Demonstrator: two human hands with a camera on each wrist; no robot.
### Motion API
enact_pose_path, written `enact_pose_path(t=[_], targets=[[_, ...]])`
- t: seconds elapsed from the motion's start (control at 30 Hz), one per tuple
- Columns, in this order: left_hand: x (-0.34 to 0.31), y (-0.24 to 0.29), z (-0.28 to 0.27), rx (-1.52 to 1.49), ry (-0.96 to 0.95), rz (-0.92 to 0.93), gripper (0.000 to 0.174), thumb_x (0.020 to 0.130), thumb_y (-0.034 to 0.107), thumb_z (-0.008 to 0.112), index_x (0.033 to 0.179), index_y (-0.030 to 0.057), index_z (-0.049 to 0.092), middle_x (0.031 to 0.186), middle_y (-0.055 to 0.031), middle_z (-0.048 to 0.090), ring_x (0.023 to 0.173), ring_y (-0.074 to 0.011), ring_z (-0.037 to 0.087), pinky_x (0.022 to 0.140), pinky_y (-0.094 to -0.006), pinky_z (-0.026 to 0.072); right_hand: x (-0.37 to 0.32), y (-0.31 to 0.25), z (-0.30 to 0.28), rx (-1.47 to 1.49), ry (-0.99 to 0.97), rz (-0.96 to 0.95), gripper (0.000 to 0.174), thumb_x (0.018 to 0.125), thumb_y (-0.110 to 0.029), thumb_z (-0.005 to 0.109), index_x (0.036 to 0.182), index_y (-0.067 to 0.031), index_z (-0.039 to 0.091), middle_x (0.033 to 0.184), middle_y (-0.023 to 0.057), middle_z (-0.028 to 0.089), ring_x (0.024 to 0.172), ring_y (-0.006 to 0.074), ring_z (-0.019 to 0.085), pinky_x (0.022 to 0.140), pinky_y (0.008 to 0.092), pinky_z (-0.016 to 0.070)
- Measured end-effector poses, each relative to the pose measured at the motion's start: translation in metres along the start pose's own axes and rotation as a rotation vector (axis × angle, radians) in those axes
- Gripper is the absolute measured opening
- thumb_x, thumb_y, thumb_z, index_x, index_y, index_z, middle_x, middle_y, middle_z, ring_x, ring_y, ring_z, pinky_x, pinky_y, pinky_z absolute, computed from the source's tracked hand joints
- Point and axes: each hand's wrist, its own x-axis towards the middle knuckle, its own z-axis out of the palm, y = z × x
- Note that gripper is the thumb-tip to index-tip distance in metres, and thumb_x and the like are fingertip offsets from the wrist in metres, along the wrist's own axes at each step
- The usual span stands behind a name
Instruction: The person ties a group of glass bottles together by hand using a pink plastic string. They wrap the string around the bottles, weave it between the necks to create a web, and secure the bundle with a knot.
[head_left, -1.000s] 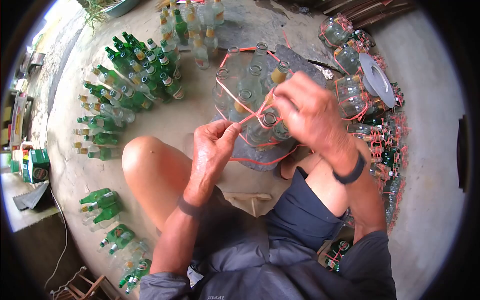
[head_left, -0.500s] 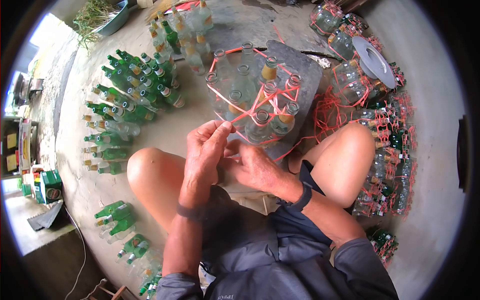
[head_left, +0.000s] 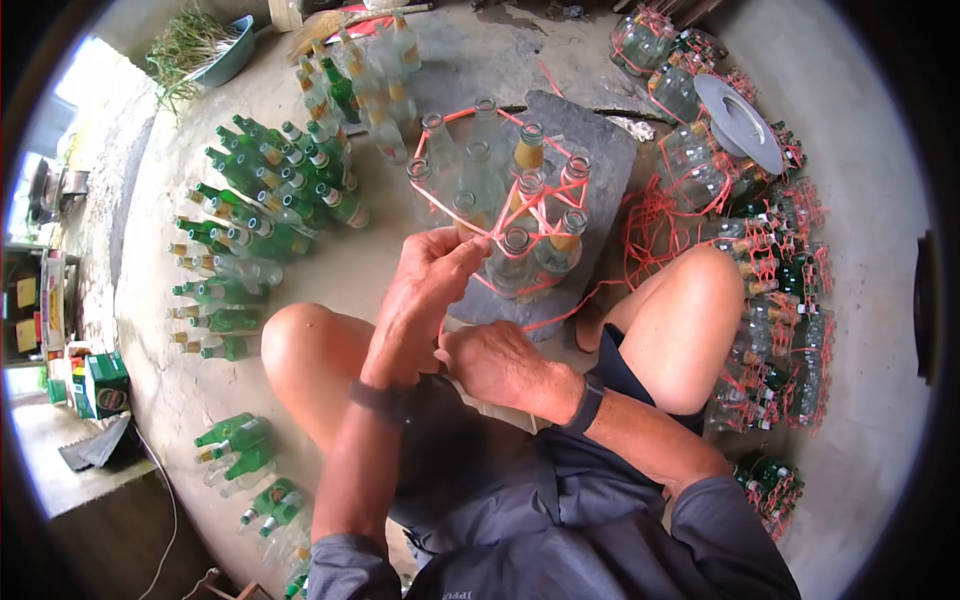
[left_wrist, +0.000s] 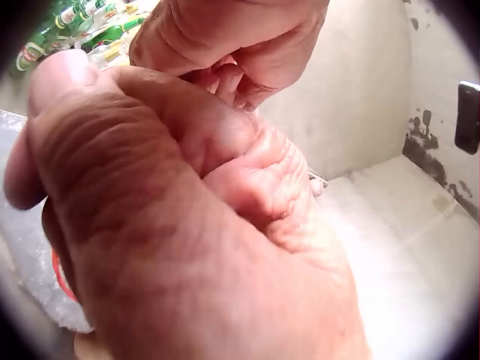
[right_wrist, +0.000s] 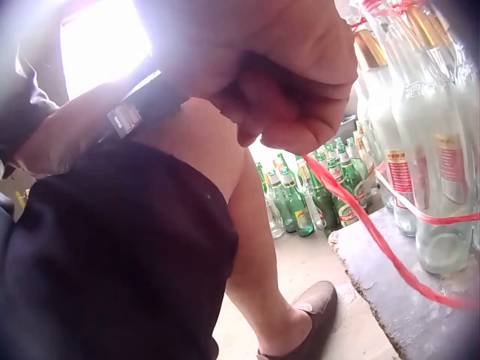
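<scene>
A bundle of clear glass bottles (head_left: pixel 511 268) stands upright on a dark stone slab (head_left: pixel 600 150), with red plastic twine (right_wrist: pixel 352 202) looped around it and crossed between the necks. At the near left side of the bundle, my left hand (head_left: pixel 425 285) pinches the twine between thumb and forefinger. My right hand (head_left: pixel 505 365) is lower and nearer my body, just below the left, with its fingers curled. In the right wrist view a strand runs from those curled fingers down to the bottles. The left wrist view mostly shows the back of the left thumb, hiding its pinch.
Green and clear bottles (head_left: pixel 270 170) stand in rows on the floor at left. Tied bundles (head_left: pixel 700 170) line the right wall, a grey hat (head_left: pixel 740 125) on top. Loose red twine (head_left: pixel 655 225) lies tangled right of the slab. My knees (head_left: pixel 700 290) flank the work.
The right hand came down from above the bottle necks to below the left hand, then slightly lower. The left hand kept its pinch and now sits closer to the necks.
</scene>
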Motion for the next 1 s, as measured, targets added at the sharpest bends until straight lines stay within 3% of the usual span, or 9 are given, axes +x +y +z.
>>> enact_pose_path(t=[0.07,0.17,0.27,0.37,0.4,0.47,0.57,1.0], targets=[[0.002,-0.002,0.003,0.036,0.006,0.034,0.018,0.101,0.017,0.068,0.100,0.0000,0.074,0.069,0.0106,0.048,0.058,-0.0014,0.034,0.050,-0.0232,0.0242,-0.003,0.011,0.008,-0.089,0.067,0.036,0.012,0.093,-0.015,0.067,0.095,-0.0032,0.068,0.080,0.0182,0.069,0.074,0.0394,0.071,0.064,0.0487,0.0556],[0.004,-0.007,0.008,0.112,0.096,0.186,0.020,0.100,0.017,0.070,0.099,-0.0010,0.077,0.072,0.0100,0.053,0.061,-0.0010,0.037,0.052,-0.0242,0.0273,-0.028,0.003,-0.032,-0.201,0.195,-0.012,0.009,0.092,-0.011,0.062,0.092,-0.0052,0.069,0.085,0.0138,0.067,0.074,0.0360,0.072,0.065,0.0508,0.0564],[0.004,-0.010,0.011,0.169,0.150,0.272,0.022,0.098,0.016,0.069,0.098,-0.0043,0.078,0.071,0.0076,0.057,0.064,-0.0022,0.044,0.055,-0.0246,0.0350,-0.038,0.019,-0.065,-0.163,0.458,-0.146,0.009,0.091,-0.013,0.073,0.091,-0.0064,0.067,0.088,0.0126,0.061,0.067,0.0346,0.068,0.061,0.0461,0.0558],[0.006,-0.014,0.015,0.299,0.248,0.361,0.022,0.096,0.014,0.068,0.098,-0.0062,0.078,0.071,0.0046,0.061,0.066,-0.0039,0.050,0.057,-0.0258,0.0412,-0.032,0.018,-0.114,-0.220,0.789,-0.033,0.020,0.086,-0.009,0.080,0.100,-0.0056,0.067,0.101,0.0109,0.060,0.081,0.0353,0.069,0.066,0.0441,0.0574],[0.007,-0.015,0.017,0.299,0.244,0.363,0.022,0.096,0.014,0.068,0.098,-0.0062,0.078,0.071,0.0046,0.061,0.066,-0.0039,0.050,0.057,-0.0258,0.0412,-0.028,0.024,-0.120,-0.253,0.790,-0.018,0.024,0.085,-0.009,0.081,0.103,-0.0046,0.067,0.105,0.0110,0.061,0.085,0.0356,0.070,0.069,0.0447,0.0580],[0.009,-0.016,0.016,0.339,0.284,0.447,0.020,0.093,0.009,0.065,0.095,-0.0070,0.076,0.061,-0.0044,0.060,0.061,-0.0055,0.053,0.056,-0.0301,0.0452,-0.020,0.044,-0.123,-0.251,0.755,-0.035,0.027,0.086,-0.008,0.081,0.108,-0.0036,0.067,0.110,0.0117,0.061,0.090,0.0375,0.070,0.075,0.0475,0.0583],[0.010,-0.019,0.015,0.350,0.292,0.482,0.018,0.093,0.008,0.064,0.094,-0.0058,0.075,0.058,-0.0062,0.057,0.058,-0.0059,0.051,0.055,-0.0304,0.0447,-0.020,0.056,-0.120,-0.174,0.600,0.027,0.026,0.088,-0.004,0.078,0.111,-0.0021,0.068,0.108,0.0129,0.062,0.094,0.0351,0.070,0.078,0.0439,0.0564],[0.008,-0.017,0.009,0.428,0.344,0.522,0.012,0.090,0.006,0.066,0.093,-0.0034,0.073,0.062,-0.0137,0.056,0.057,-0.0124,0.050,0.057,-0.0325,0.0459,-0.022,0.061,-0.127,-0.077,0.584,-0.002,0.024,0.086,-0.001,0.078,0.109,-0.0018,0.069,0.108,0.0126,0.062,0.093,0.0350,0.070,0.078,0.0442,0.0562]])
